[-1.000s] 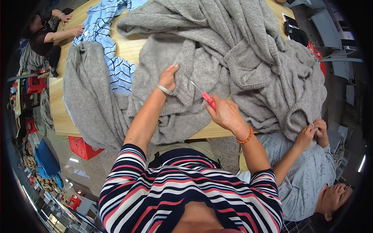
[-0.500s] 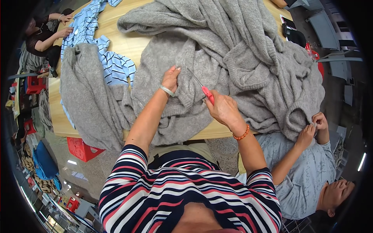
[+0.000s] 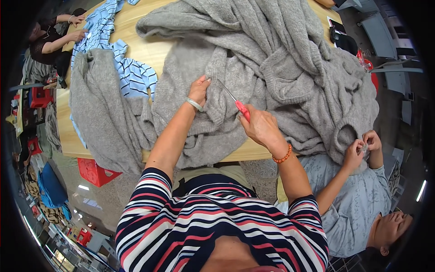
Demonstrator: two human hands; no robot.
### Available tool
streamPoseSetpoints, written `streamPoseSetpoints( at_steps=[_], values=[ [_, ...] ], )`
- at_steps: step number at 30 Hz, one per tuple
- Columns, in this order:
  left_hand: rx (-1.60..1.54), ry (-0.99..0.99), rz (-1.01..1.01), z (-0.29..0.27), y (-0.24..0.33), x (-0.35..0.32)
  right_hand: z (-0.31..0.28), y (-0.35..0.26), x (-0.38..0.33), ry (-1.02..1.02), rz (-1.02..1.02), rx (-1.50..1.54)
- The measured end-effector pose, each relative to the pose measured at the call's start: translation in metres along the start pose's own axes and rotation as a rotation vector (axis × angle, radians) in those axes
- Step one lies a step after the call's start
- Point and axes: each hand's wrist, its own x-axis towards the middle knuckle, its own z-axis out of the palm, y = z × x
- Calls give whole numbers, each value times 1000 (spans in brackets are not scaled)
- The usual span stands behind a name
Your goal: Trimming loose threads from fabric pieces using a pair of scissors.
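Observation:
A grey knitted garment (image 3: 181, 90) lies spread and bunched on the table in front of me. My left hand (image 3: 198, 89), a pale bangle at its wrist, pinches a fold of this knit between thumb and fingers. In my right hand (image 3: 263, 129), closed around its handle, is a red-handled tool (image 3: 241, 109) with a thin metal shaft. The shaft slants up and left toward the knit just right of my left fingertips. Whether its tip is caught in a stitch is too small to tell.
Heaped grey knitwear (image 3: 290, 77) covers the wooden table (image 3: 131, 31) ahead and right. At right a co-worker's hands (image 3: 362, 149) hold the edge of a grey piece. Far left, another person handles blue striped fabric (image 3: 97, 29). A red stool (image 3: 95, 172) stands below the table's near edge.
My hands and the red-handled tool stay almost in place. The right-hand co-worker's fingers have shifted slightly on the knit edge.

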Motion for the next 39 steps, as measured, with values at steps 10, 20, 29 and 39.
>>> streamPoseSetpoints(
  at_steps=[10,20,29,39],
  values=[
    [1195,76,387,10,19,-83,7,24,-33,1,-39,-8],
    [1188,70,400,-6,11,-126,11,28,-67,-121,22,9],
    [1885,66,454,-47,27,-145,22,26,-70,-95,-31,59],
    [774,-229,-26,7,117,-166,4,20,-59,210,20,80]
  ],
)
